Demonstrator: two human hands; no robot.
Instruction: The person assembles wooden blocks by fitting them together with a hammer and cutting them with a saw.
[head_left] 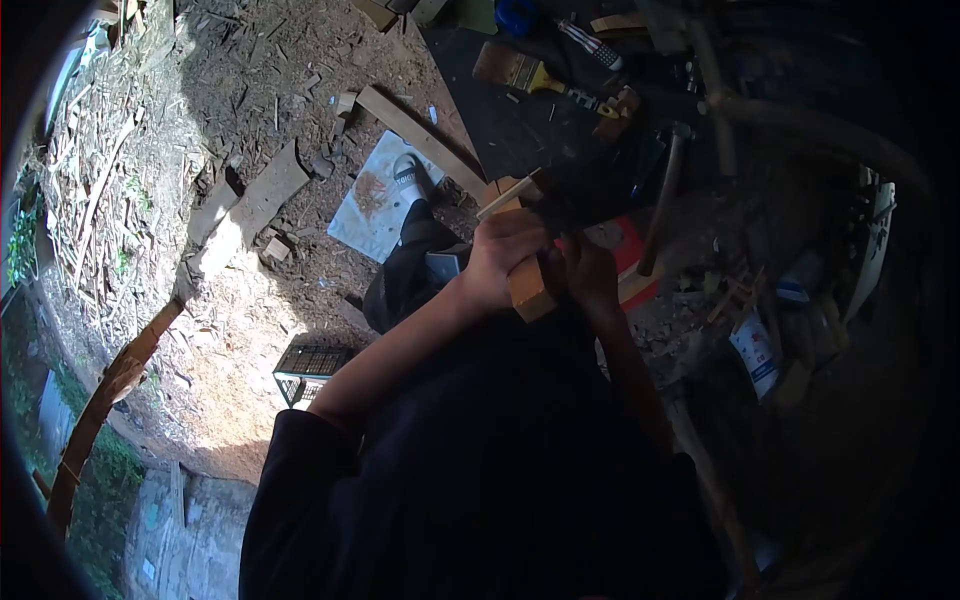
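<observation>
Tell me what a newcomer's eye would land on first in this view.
At the centre, the left hand and the right hand close together around a pale rectangular wooden block, lit by sun against the dark clothing. Up and to the left, a long flat wooden plank lies on sunlit ground strewn with wood chips. In the shade at the top, a wide wooden-handled paintbrush rests on a dark surface.

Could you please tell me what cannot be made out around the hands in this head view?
- The wooden block: its middle is hidden by the left hand.
- The right hand: it lies in deep shadow, so its grip is unclear.
- The hammer: its handle base is hidden by clutter.
- The right side: too dark to read.
</observation>
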